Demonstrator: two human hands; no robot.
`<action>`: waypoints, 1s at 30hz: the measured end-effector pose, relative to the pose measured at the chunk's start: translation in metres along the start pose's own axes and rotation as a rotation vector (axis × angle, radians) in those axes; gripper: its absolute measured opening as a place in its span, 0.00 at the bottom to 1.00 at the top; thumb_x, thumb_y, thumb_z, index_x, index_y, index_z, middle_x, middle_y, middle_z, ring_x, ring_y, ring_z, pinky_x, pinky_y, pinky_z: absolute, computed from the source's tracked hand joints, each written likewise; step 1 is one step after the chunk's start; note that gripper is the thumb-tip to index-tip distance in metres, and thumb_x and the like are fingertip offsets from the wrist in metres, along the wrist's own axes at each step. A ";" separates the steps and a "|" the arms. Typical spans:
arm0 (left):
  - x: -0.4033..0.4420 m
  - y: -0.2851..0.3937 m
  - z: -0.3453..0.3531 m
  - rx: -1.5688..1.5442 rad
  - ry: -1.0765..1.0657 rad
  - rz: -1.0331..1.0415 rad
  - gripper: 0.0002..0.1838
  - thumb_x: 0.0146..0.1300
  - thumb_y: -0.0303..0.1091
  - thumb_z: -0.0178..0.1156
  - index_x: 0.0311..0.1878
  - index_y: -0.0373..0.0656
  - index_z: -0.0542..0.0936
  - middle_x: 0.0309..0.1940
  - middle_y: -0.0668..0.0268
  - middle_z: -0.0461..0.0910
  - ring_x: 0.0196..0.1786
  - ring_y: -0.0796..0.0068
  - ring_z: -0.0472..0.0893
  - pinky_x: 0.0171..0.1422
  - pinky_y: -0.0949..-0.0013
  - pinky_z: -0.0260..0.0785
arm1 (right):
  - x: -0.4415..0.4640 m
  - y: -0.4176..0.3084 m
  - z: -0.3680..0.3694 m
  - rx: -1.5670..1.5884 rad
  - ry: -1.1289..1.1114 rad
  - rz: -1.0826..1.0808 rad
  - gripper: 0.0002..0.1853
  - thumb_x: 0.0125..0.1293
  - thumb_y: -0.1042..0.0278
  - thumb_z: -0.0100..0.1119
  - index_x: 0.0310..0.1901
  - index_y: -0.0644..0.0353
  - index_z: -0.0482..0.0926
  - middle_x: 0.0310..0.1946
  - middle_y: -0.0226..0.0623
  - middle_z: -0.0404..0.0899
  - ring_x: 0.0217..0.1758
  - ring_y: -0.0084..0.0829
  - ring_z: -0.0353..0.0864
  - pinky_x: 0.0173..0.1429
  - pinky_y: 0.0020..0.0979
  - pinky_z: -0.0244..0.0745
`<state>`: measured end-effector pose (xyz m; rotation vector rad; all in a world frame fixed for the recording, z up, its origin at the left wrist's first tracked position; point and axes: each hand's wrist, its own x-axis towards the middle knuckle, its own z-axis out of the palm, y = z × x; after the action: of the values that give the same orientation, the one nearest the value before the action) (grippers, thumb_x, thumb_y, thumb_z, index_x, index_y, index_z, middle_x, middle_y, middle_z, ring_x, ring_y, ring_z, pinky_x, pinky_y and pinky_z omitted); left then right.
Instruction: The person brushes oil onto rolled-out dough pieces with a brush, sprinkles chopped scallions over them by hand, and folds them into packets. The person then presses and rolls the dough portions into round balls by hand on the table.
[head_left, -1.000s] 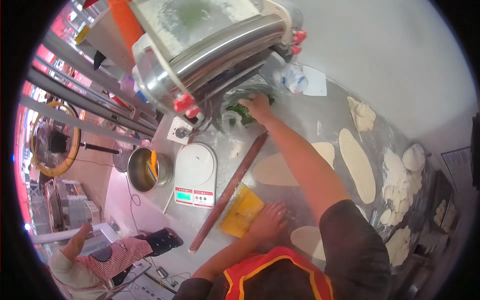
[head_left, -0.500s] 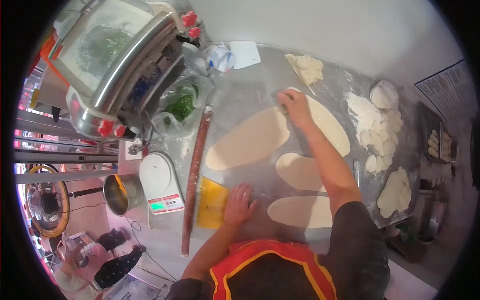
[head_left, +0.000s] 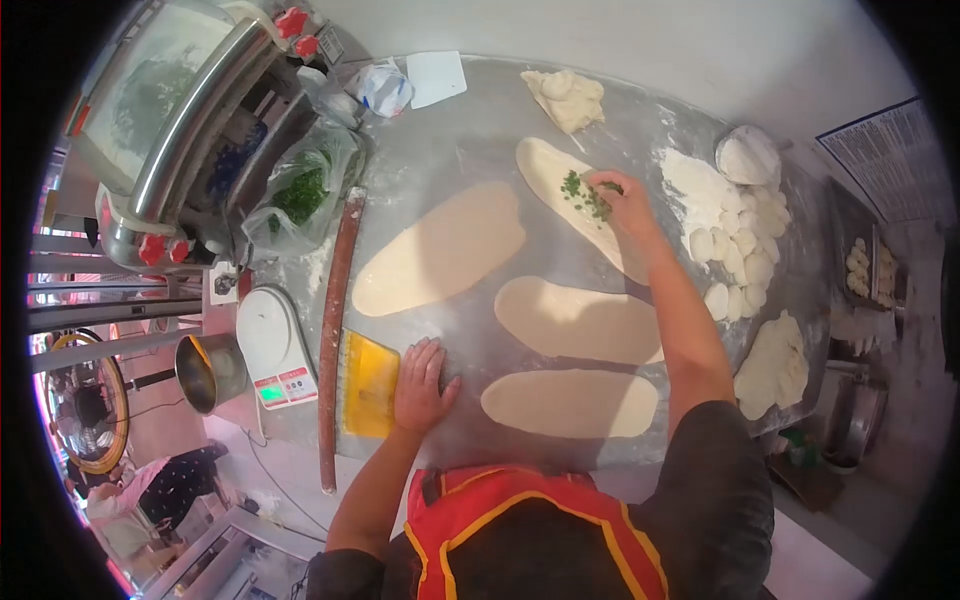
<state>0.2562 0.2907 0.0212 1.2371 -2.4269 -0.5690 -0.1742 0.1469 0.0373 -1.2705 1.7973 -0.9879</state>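
The chopped greens [head_left: 573, 186] lie in a loose scatter on a long, oval dough sheet [head_left: 543, 163], over its middle and towards its far end. Right above them is the person's right hand [head_left: 627, 205], its fingers bent and drawn close together at the greens; I can't tell whether a pinch is caught between them.

The left hand [head_left: 422, 390] rests palm down on the metal table [head_left: 455, 355], fingers slightly spread, holding nothing that I can see. It lies right by the edge of a yellow scraper [head_left: 370, 385]; whether they touch, I can't tell.

Three more dough sheets [head_left: 575, 320] lie flat between the two hands and nearer the person. Past the scraper, a long rolling pin [head_left: 338, 330] lies lengthwise, with a white scale [head_left: 272, 340] beside it and a metal pot [head_left: 210, 375] beyond. Near the pin's far end sits an open plastic bag [head_left: 305, 195] of greens, in front of a steel roller machine [head_left: 200, 120].

On the right hand's side are spilled flour [head_left: 690, 180], a cluster of small dough pieces [head_left: 740, 250] and an uneven dough slab [head_left: 775, 368]. A folded dough lump [head_left: 565, 98] lies near the wall.
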 end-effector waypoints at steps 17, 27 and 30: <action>0.002 0.012 -0.003 0.006 0.072 0.026 0.27 0.50 0.30 0.65 0.54 0.36 0.71 0.58 0.52 0.71 0.63 0.48 0.68 0.69 0.51 0.58 | -0.197 -0.008 0.014 -0.220 -0.171 -0.099 0.13 0.54 0.80 0.60 0.44 0.62 0.79 0.43 0.43 0.78 0.45 0.44 0.77 0.49 0.35 0.73; 0.001 0.004 -0.001 -0.022 0.099 0.061 0.28 0.50 0.33 0.67 0.54 0.35 0.71 0.58 0.51 0.71 0.62 0.49 0.68 0.69 0.50 0.58 | -0.135 -0.074 0.081 0.233 -0.214 0.136 0.09 0.58 0.71 0.59 0.40 0.64 0.81 0.29 0.32 0.80 0.30 0.21 0.76 0.37 0.25 0.71; -0.002 -0.001 0.001 -0.035 0.071 0.036 0.28 0.51 0.34 0.66 0.55 0.35 0.71 0.58 0.52 0.70 0.63 0.49 0.68 0.70 0.50 0.57 | -0.095 -0.095 0.144 0.148 -0.235 -0.109 0.10 0.57 0.73 0.59 0.40 0.63 0.81 0.31 0.38 0.82 0.33 0.28 0.79 0.40 0.29 0.73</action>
<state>0.2574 0.2917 0.0201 1.1773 -2.3654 -0.5451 0.0153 0.1911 0.0673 -1.3425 1.4631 -0.9678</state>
